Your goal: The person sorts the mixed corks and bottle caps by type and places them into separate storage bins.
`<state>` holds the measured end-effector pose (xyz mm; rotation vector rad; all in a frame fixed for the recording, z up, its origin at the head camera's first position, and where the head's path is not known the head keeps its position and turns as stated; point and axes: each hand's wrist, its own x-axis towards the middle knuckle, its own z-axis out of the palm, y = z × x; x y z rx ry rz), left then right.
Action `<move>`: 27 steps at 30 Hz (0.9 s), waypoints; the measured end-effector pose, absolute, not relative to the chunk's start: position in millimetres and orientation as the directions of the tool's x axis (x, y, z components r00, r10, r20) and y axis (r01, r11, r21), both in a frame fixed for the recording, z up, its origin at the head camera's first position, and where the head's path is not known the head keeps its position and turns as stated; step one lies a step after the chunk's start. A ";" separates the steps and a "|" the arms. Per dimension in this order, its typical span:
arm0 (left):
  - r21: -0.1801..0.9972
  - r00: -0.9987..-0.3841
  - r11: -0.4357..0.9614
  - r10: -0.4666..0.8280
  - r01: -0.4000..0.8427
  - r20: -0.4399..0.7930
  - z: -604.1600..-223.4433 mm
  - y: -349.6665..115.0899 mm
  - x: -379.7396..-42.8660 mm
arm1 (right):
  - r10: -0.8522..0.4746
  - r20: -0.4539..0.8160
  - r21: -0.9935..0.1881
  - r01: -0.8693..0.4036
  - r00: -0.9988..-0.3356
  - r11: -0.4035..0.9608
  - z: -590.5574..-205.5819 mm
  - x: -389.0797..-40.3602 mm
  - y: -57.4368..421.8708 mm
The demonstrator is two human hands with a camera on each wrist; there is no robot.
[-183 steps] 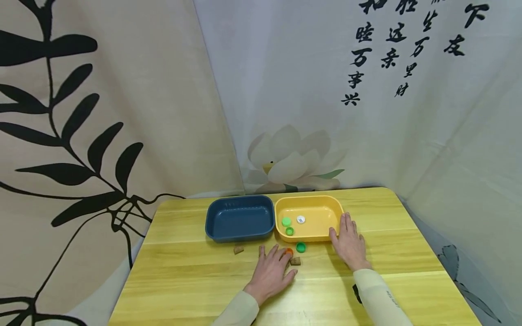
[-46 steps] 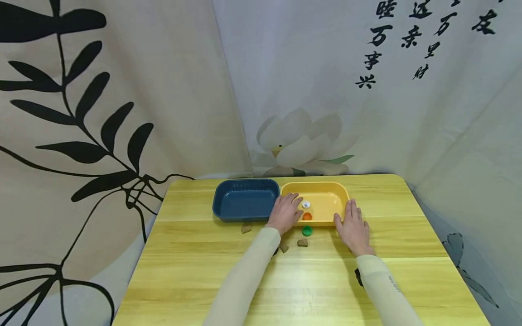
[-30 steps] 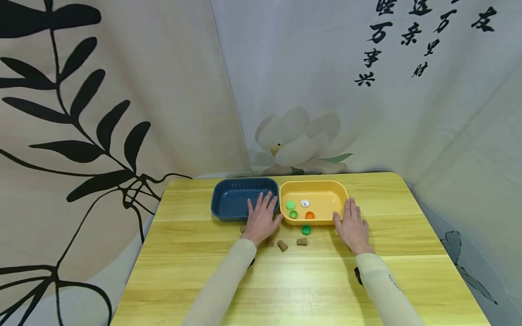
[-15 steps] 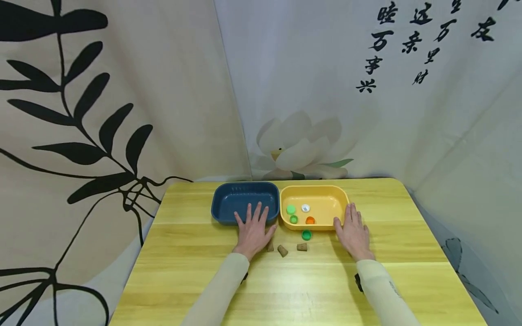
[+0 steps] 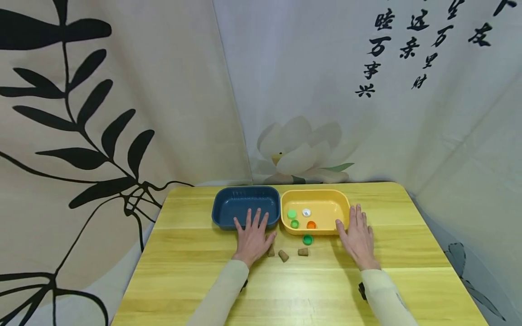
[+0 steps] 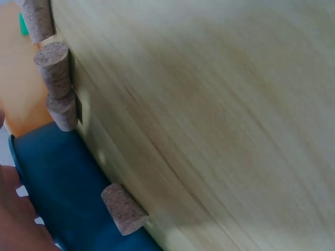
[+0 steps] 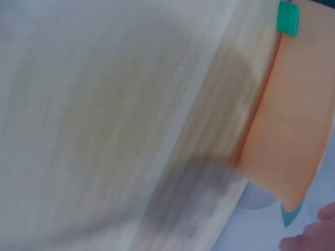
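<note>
My left hand (image 5: 253, 240), fingers straight and spread, is over the front edge of the blue tray (image 5: 220, 206). Its fingers (image 6: 18, 209) show beside the tray rim in the left wrist view. Several cork stoppers (image 5: 283, 256) lie in front of the trays; one cork (image 6: 124, 209), in the left wrist view, is hidden by that hand in the head view. At the right front corner of the yellow tray (image 5: 332, 201) is my right hand (image 5: 359, 237), fingers straight, holding nothing visible. Inside that tray lie an orange cap (image 5: 311, 225), a white cap (image 5: 306, 212) and two green caps (image 5: 291, 214).
A darker green cap (image 5: 307, 239) lies on the wooden table (image 5: 326, 290) just in front of the yellow tray. The two trays stand side by side near the back edge. A printed curtain (image 5: 183, 113) hangs behind the table.
The orange cap, earlier on the table by my left hand, is now in the yellow tray. My left hand has moved from over that tray leftward to the blue tray's front. My right hand stays near its corner.
</note>
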<state>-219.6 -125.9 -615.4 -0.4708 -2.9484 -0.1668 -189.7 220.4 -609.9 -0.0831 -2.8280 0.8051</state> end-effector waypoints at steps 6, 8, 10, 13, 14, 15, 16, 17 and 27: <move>0.071 -0.937 0.943 0.309 0.324 0.164 -620.0 -127.0 -220.2 | 0.070 0.249 -0.500 -0.066 -0.966 0.863 -604.1 -174.1 212.5; 0.066 -0.936 0.944 0.310 0.324 0.168 -620.8 -127.2 -220.6 | 0.055 0.282 -0.482 -0.092 -0.958 0.871 -602.8 -169.1 208.2; 0.066 -0.936 0.944 0.308 0.323 0.171 -620.6 -127.3 -220.7 | 0.037 0.323 -0.458 -0.122 -0.946 0.880 -602.3 -164.9 203.3; 0.061 -0.938 0.946 0.306 0.319 0.162 -619.1 -127.3 -220.2 | 0.009 0.382 -0.426 -0.167 -0.924 0.889 -602.4 -159.1 195.2; 0.063 -0.938 0.945 0.306 0.320 0.165 -618.5 -127.4 -219.9 | 0.000 0.401 -0.417 -0.182 -0.916 0.890 -602.7 -157.4 192.6; 0.061 -0.938 0.946 0.306 0.320 0.164 -618.2 -127.4 -219.8 | -0.008 0.420 -0.410 -0.197 -0.907 0.891 -602.8 -155.6 189.7; 0.060 -0.938 0.946 0.306 0.319 0.163 -617.7 -127.2 -219.6 | -0.016 0.437 -0.404 -0.212 -0.899 0.890 -602.9 -153.9 186.9; 0.064 -0.937 0.945 0.307 0.321 0.169 -617.4 -127.2 -219.4 | -0.025 0.454 -0.397 -0.227 -0.891 0.889 -603.2 -152.4 184.2; 0.081 -0.938 0.944 0.303 0.319 0.170 -618.9 -126.5 -219.7 | -0.132 0.534 -0.342 -0.355 -0.835 0.870 -609.0 -137.1 160.5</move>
